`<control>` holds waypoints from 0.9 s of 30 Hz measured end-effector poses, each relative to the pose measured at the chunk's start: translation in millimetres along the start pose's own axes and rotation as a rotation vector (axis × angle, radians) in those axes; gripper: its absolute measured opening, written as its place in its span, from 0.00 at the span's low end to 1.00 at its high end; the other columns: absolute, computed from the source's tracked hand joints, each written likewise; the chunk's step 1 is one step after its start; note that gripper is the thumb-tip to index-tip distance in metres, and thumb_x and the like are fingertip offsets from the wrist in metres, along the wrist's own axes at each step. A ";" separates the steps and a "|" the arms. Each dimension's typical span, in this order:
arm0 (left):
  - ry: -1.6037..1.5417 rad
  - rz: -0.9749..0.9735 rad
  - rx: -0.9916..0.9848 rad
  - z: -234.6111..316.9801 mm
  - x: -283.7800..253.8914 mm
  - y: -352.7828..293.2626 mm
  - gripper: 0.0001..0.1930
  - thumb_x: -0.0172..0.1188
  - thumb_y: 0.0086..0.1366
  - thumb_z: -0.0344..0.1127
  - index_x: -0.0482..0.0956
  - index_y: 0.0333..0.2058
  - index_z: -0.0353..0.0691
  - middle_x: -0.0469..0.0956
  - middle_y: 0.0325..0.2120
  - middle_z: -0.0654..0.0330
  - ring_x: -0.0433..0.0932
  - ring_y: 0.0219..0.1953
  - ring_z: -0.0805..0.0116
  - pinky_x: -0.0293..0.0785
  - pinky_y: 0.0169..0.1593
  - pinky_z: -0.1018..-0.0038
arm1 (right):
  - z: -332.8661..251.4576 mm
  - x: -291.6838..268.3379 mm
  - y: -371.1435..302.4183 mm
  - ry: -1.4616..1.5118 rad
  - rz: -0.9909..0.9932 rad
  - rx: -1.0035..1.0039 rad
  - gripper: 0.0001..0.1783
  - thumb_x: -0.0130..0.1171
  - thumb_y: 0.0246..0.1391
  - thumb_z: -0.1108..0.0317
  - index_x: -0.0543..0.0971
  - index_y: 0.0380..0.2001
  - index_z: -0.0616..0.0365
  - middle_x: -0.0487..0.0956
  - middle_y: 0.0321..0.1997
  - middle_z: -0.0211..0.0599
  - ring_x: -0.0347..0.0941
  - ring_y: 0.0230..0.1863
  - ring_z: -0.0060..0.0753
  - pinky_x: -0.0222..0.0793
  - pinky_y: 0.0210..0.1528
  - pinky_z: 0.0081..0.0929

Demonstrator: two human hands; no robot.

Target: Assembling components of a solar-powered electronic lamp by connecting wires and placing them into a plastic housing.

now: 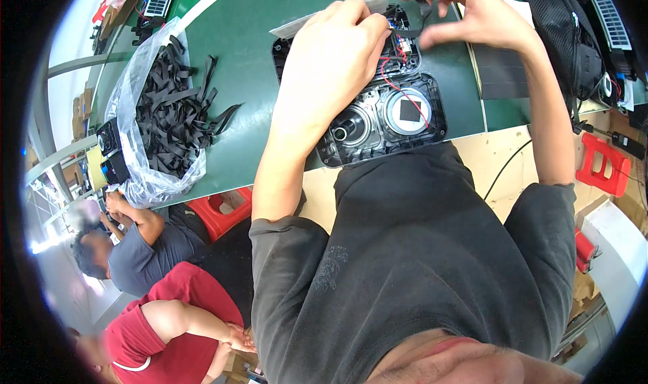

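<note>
My left hand [337, 46] is closed, its fingertips pinching the near end of a short black strap [424, 11] over an opened black plastic housing. The strap curves up to my right hand [472, 12], whose thumb and fingers are spread apart around its loop. Under my hands the far housing half [413, 58] shows a circuit board and red and black wires, partly hidden by my left hand. Nearer me, the other half [435, 107] holds a round silver speaker [399, 124] with a black square patch, beside a round black opening. A red wire joins both halves.
A clear plastic bag [128, 174] of black straps [172, 107] lies open on the green table [243, 147] at left. A grey strip [290, 29] lies behind the housing. A black mesh bag [557, 33] is at right. Two people sit at lower left, near a red stool [226, 215].
</note>
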State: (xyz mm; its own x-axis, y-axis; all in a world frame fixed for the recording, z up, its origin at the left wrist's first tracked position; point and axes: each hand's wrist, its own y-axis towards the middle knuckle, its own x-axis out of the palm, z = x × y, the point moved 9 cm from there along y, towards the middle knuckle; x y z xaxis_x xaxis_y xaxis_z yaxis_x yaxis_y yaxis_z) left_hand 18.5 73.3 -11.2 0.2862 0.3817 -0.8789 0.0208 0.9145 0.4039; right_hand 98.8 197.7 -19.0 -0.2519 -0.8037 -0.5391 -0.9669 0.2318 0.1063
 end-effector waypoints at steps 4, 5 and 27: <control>0.065 0.038 -0.007 0.9 -2.0 0.5 0.06 0.67 0.64 0.33 0.84 0.38 0.38 0.80 0.35 0.56 0.82 0.38 0.53 0.79 0.43 0.64 | 28.5 -7.4 3.7 0.006 -0.016 0.066 0.13 0.73 0.56 0.67 0.86 0.43 0.60 0.86 0.38 0.33 0.78 0.35 0.22 0.73 0.38 0.23; 0.041 0.057 -0.018 0.5 -2.2 -0.1 0.07 0.67 0.64 0.33 0.84 0.38 0.38 0.80 0.34 0.56 0.82 0.37 0.53 0.79 0.43 0.64 | 32.4 -9.5 5.2 -0.075 -0.042 0.105 0.11 0.71 0.57 0.67 0.87 0.42 0.60 0.86 0.39 0.33 0.79 0.36 0.23 0.73 0.38 0.24; 0.129 0.141 -0.078 5.1 -2.7 -6.7 0.06 0.64 0.65 0.32 0.79 0.32 0.35 0.74 0.29 0.55 0.80 0.34 0.58 0.79 0.41 0.66 | 23.9 -8.5 4.5 0.033 0.065 -0.049 0.14 0.73 0.55 0.74 0.86 0.45 0.62 0.85 0.44 0.37 0.81 0.43 0.26 0.76 0.47 0.25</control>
State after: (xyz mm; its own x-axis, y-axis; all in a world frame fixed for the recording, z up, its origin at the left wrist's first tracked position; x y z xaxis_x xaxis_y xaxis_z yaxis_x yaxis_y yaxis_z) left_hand 22.4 65.5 -10.2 0.1554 0.5164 -0.8421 -0.0868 0.8563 0.5091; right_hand 97.6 218.7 -34.0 -0.3146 -0.8054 -0.5023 -0.9491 0.2576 0.1815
